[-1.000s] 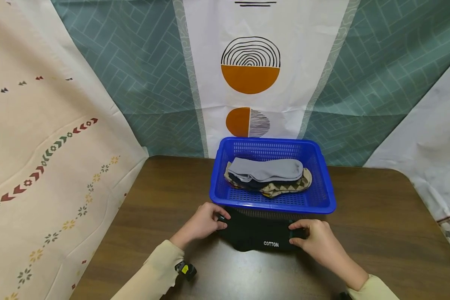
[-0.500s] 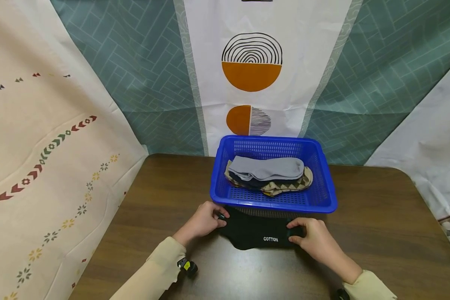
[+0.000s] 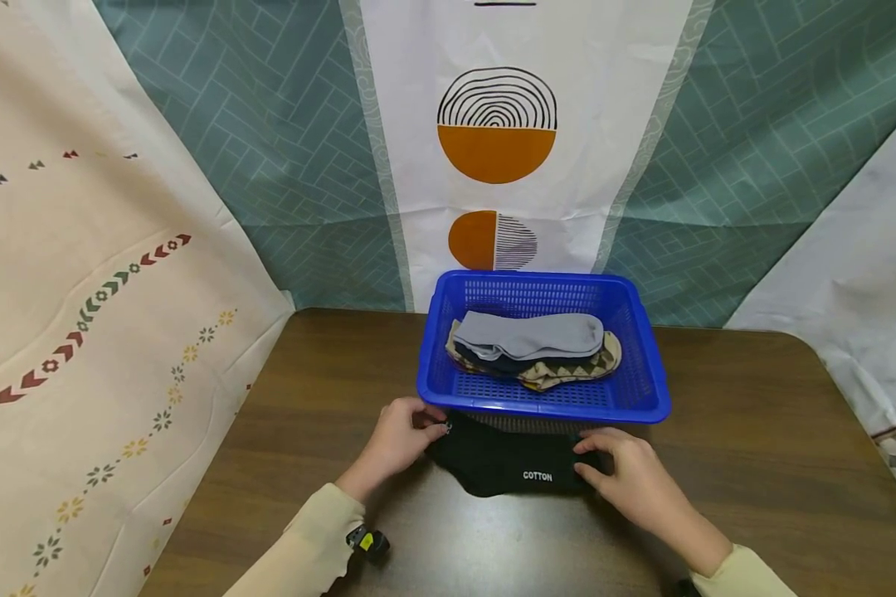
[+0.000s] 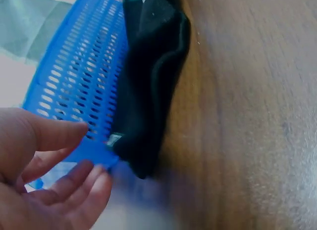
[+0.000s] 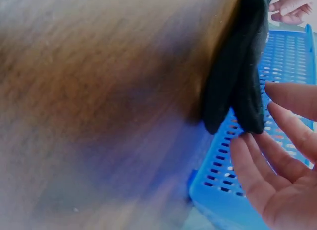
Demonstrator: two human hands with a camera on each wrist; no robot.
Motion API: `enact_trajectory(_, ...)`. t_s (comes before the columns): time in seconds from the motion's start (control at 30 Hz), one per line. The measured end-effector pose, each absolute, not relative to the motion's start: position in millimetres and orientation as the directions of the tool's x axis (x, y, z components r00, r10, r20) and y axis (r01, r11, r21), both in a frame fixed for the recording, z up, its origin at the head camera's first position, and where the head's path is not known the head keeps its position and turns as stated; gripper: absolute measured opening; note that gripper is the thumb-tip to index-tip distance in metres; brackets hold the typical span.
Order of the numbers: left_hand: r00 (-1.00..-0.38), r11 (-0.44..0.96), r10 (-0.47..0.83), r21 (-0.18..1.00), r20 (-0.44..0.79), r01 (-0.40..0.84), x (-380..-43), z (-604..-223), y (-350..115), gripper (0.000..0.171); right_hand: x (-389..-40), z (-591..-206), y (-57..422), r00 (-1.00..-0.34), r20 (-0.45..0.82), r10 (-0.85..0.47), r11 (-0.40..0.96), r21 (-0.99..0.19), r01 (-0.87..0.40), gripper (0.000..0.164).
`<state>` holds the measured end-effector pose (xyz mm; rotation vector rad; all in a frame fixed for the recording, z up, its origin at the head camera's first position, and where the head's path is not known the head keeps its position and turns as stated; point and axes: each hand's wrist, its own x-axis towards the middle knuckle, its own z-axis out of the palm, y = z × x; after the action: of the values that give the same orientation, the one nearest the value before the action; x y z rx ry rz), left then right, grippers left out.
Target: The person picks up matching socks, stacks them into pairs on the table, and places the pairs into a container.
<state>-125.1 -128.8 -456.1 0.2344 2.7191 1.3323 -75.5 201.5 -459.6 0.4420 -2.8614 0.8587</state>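
A pair of black socks (image 3: 504,460) with white "COTTON" lettering lies flat on the table, along the front of the blue basket. Two dark ends (image 5: 247,116) hang side by side in the right wrist view. My left hand (image 3: 397,439) is at the left end, its thumb and fingers apart; in the left wrist view a gap separates them from the socks (image 4: 148,86), beside a small white mark. At the right end is my right hand (image 3: 630,477), fingers spread loosely, with fingertips (image 5: 242,141) at the fabric's edge. Whether they touch it, I cannot tell.
Behind the socks stands the blue plastic basket (image 3: 545,409). Inside it a light grey pair of socks (image 3: 530,336) lies on dark and patterned brown socks (image 3: 575,371). The wooden table (image 3: 328,356) extends to both sides, with hanging cloths (image 3: 306,166) around it.
My left hand has released the left end of the socks and drawn slightly left. The right hand stays at the right end, nearly unmoved. The socks lie almost as before.
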Motion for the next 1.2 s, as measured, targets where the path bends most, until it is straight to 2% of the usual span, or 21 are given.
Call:
enact_trajectory(0.1, -0.981, 0.657, 0.189, 0.739, 0.034, 0.153, -120, -451, -125, 0.005, -73, -454, 200, -0.943, 0.224, -0.245, 0.796, -0.509, -0.328, 0.016)
enact_trajectory(0.2, -0.962, 0.696, 0.263, 0.678, 0.067, 0.238, -113, -448, -117, 0.004, -71, -451, 196, -0.927, 0.27, -0.259, 0.784, -0.503, -0.365, 0.016)
enact_trajectory(0.37, -0.915, 0.691, 0.403, 0.644, 0.033, 0.328, -108, -450, -102, 0.005, -70, -454, 185, -0.903, 0.3, -0.308, 0.761, -0.492, -0.423, 0.017)
enact_trajectory(0.47, -0.893, 0.716, 0.447, 0.617, -0.048, 0.325, -109, -455, -95, 0.008, -71, -459, 180, -0.893, 0.275, -0.356, 0.756, -0.477, -0.449, 0.022)
enact_trajectory(0.6, -0.874, 0.76, 0.467, 0.565, -0.132, 0.321, -106, -461, -90, 0.014, -71, -466, 178, -0.899, 0.175, -0.4, 0.775, -0.459, -0.434, 0.03)
enact_trajectory(0.73, -0.884, 0.799, 0.445, 0.51, -0.142, 0.32, -102, -462, -88, 0.021, -70, -471, 180, -0.928, 0.066, -0.366, 0.807, -0.475, -0.352, 0.033)
enact_trajectory(0.9, -0.89, 0.844, 0.409, 0.455, -0.201, 0.285, -97, -459, -84, 0.031, -70, -471, 181, -0.948, -0.011, -0.317, 0.831, -0.484, -0.272, 0.042)
enact_trajectory(1.03, -0.883, 0.855, 0.409, 0.435, -0.228, 0.283, -94, -457, -82, 0.034, -68, -470, 181, -0.933, -0.038, -0.357, 0.839, -0.453, -0.303, 0.044)
enact_trajectory(1.2, -0.898, 0.839, 0.386, 0.486, -0.212, 0.246, -96, -455, -86, 0.04, -68, -471, 180, -0.912, -0.035, -0.41, 0.833, -0.421, -0.358, 0.044)
